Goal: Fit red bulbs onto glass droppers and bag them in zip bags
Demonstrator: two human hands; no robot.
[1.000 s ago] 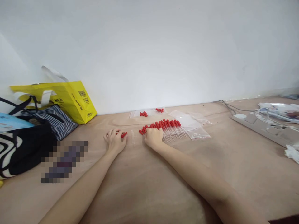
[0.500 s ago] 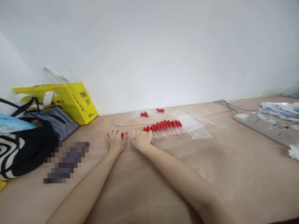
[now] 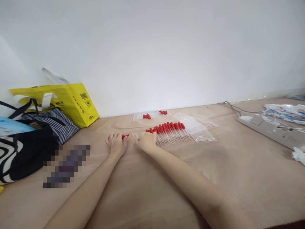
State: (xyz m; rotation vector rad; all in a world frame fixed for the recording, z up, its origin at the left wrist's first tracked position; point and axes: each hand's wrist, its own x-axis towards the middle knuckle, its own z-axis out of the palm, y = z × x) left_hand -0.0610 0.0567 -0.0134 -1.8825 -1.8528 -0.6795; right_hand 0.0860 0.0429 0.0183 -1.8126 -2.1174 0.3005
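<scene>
Left grip (image 3: 116,142) holds red piece (image 3: 125,136); right grip (image 3: 146,141) nears clear sticks (image 3: 133,137).

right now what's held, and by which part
The left hand holds a red piece by one end; whether the right hand grips sticks is unclear.

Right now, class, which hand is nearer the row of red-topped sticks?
Right: the right hand is at the left end of the row; the left hand is farther left, apart from it.

Yellow bag (image 3: 82,105) by the wall (image 3: 166,57) at your left, pouch (image 3: 57,124) beside it, black bag (image 3: 35,156) nearer you, power strip (image 3: 265,131) at your right, cable (image 3: 227,103) behind it
</scene>
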